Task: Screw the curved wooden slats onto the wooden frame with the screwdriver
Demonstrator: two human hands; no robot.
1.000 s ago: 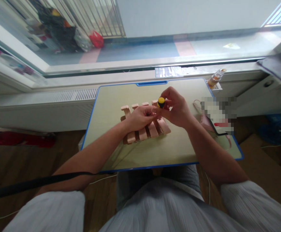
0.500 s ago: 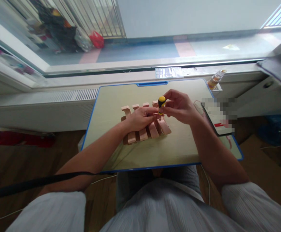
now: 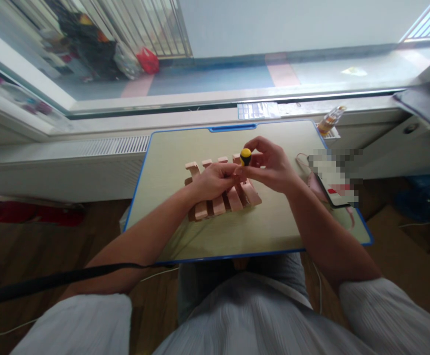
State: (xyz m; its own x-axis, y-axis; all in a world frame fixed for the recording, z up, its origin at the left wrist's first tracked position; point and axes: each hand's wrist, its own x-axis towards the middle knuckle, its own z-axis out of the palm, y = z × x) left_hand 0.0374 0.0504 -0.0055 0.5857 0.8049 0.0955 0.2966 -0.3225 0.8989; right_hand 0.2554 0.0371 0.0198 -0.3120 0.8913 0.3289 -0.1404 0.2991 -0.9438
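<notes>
A short screwdriver with a yellow and black handle stands upright, its handle between the thumb and fingers of my right hand. My left hand rests over a slatted wooden rack with curved, notched slats. The fingertips of that hand are pressed together just below the screwdriver handle. Whatever they pinch there is hidden, and so is the screwdriver's tip. The rack lies flat on a pale folding table with a blue edge.
On the table's right side lies a phone-like flat object, partly blurred out, with a pink cord. A bottle of amber liquid stands beyond the far right corner. Behind the table are a radiator and a window sill. A dark strap crosses my left arm.
The screwdriver handle has shifted slightly left and tilted, with my right hand following a little. My left hand and the rack stay about where they were.
</notes>
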